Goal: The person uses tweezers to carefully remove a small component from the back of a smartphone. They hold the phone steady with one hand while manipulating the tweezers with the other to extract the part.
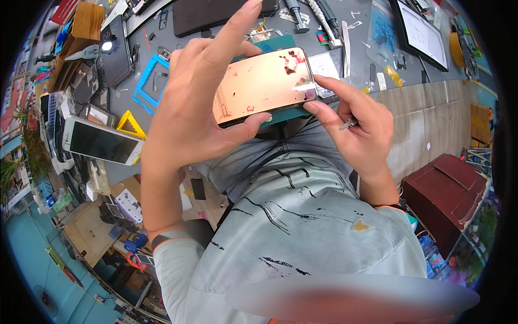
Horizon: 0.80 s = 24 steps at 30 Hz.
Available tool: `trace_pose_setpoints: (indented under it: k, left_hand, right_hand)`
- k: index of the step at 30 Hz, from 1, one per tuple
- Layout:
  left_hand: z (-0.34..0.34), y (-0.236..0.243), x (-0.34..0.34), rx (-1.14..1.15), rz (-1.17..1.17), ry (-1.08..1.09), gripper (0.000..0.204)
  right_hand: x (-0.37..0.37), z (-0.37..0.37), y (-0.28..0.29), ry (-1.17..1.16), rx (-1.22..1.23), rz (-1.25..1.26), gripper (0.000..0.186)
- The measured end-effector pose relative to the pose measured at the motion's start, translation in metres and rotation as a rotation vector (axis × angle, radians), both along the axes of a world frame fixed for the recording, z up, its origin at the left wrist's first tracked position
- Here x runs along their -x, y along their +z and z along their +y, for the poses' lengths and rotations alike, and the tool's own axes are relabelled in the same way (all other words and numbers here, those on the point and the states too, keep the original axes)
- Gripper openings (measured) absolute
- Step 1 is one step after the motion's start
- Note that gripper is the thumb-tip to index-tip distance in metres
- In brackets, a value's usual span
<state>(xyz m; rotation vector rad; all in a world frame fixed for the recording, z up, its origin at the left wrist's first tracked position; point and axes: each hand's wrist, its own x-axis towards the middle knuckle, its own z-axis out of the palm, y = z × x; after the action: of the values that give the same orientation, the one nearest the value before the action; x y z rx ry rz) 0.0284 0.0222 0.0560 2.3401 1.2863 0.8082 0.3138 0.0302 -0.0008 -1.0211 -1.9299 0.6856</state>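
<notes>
A smartphone is held up sideways above my lap, its lit screen pale orange with dark red blotches near the right end. My left hand grips its left part, the thumb along the near edge and the index finger raised over the screen. At the near right corner, my right hand pinches the phone between thumb and index finger. Tucked in the curled fingers of that hand is a small metal piece, mostly hidden, so its kind cannot be told. Behind the phone lies a green mat.
On the grey bench stand a blue frame, a yellow frame and a white phone at left. Screwdrivers and a tweezers-like strip lie beyond. A dark red box sits at right.
</notes>
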Motion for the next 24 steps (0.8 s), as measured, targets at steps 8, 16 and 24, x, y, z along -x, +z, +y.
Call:
trace_pose_setpoints:
  k: [8, 16, 24]
  left_hand:
    - [0.012, 0.002, -0.008, -0.061, -0.012, -0.101, 0.116]
    - [0.019, -0.014, -0.008, -0.072, 0.015, -0.105, 0.113]
    - [0.025, 0.012, -0.021, -0.206, 0.037, -0.223, 0.109]
  right_hand:
    - [0.000, -0.001, 0.000, 0.001, -0.024, 0.008, 0.041]
    - [-0.006, -0.011, 0.012, -0.060, 0.098, 0.010, 0.048]
    - [-0.014, -0.043, 0.033, -0.052, 0.051, -0.121, 0.032]
